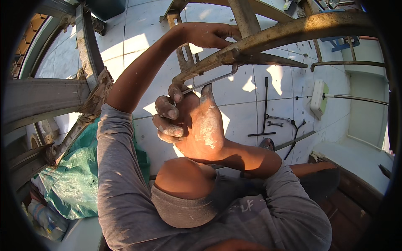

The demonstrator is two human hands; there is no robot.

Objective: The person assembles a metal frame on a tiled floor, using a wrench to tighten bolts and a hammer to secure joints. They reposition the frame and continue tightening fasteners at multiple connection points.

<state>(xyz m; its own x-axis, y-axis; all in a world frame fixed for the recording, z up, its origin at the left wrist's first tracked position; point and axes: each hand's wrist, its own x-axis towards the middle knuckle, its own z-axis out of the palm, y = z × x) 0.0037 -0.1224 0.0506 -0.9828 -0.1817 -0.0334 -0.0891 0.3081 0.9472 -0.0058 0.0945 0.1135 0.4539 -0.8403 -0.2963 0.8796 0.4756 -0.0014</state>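
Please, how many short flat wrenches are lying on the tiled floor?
2: one short wrench lies just right of the long T-shaped tool, the other wrench just below the first. More may be hidden.

The bent hex key [217, 79] is looking like smooth, slightly shiny metal. The curved beam [293, 33] is showing rough, stained metal. Pale powder [207, 130] is giving the right hand [190, 117] a dry, matt coating. The green sheet [79, 180] is gleaming like wrinkled plastic; the left sleeve [121, 167] is appearing as matt cloth.
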